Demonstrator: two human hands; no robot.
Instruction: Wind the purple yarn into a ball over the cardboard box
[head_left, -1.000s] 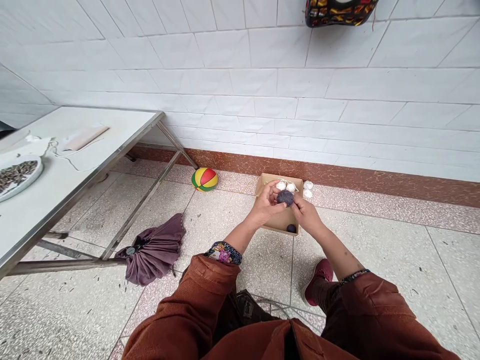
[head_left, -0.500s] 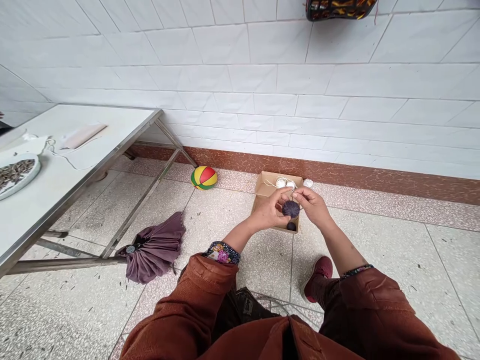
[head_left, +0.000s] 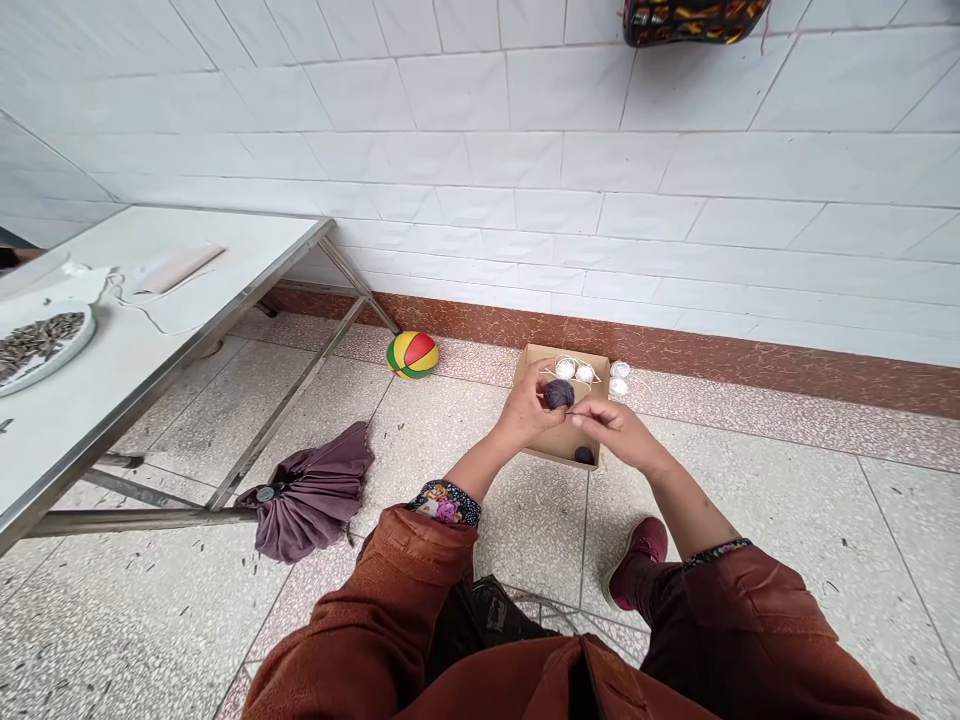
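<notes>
A dark purple-grey ball of yarn [head_left: 558, 394] is held in my left hand [head_left: 525, 410], thumb and fingers wrapped around it. Just right of the ball, my right hand [head_left: 616, 430] pinches a dark strand of its yarn between thumb and fingertips. Both hands are over a shallow cardboard box [head_left: 551, 443] on the floor. Inside the box lie two white balls of yarn [head_left: 574, 371] near the back and a small dark ball [head_left: 584, 455] in the front right corner. Two more white balls [head_left: 619, 378] rest on the floor against the box's right side.
To the left stands a metal-framed table [head_left: 255, 235] with a plate of seeds [head_left: 45, 345]. A striped ball [head_left: 412, 354] sits by its leg; a folded purple umbrella [head_left: 319, 495] leans by the lower bar. A tiled wall [head_left: 480, 160] rises behind; a patterned object [head_left: 694, 20] is at the top.
My left hand has tilted up with the yarn ball, which moved left and slightly up. The right hand went down from above the ball to its lower right side, still pinching the strand.
</notes>
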